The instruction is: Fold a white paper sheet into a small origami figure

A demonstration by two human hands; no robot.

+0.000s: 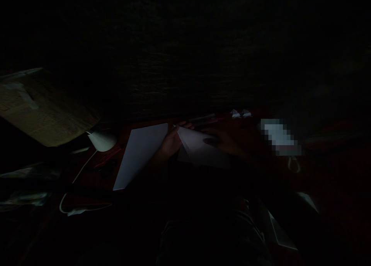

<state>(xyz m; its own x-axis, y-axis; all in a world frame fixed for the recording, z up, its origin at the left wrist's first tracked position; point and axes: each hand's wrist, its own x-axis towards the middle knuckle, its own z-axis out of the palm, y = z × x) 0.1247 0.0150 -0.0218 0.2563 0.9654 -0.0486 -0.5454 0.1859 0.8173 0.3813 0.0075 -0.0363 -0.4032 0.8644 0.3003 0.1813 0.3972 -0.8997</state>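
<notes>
In dim light, the left hand (169, 144) and right hand (226, 141) are working together over a folded white paper (197, 142) at the middle of a dark reddish tabletop (252, 129). The left hand is holding the paper near its pointed left corner, its palm turning partly upward and its fingers reaching past the tip. The right hand is touching the paper's upper right part, with the thumb side lying across it; the scene is so dark that I cannot tell whether these fingers are gripping or only pressing. The folded paper is narrowing to a point on the left and widening toward the right, its lower portion sinking into shadow.

Just beside the left hand, a flat white sheet (140, 154) is lying at a slant, the left forearm covering part of its right edge. Farther left, a white tapering object (103, 140) is resting near a slim red item (108, 158), and a white cable (84, 167) is curving down from there. A cardboard box (49, 107) is standing at the far left. Beyond the right hand, two small folded paper pieces (236, 114) are sitting side by side, and a pixelated pale item (279, 136) is lying well to the right, a cord loop (298, 165) showing just below it.
</notes>
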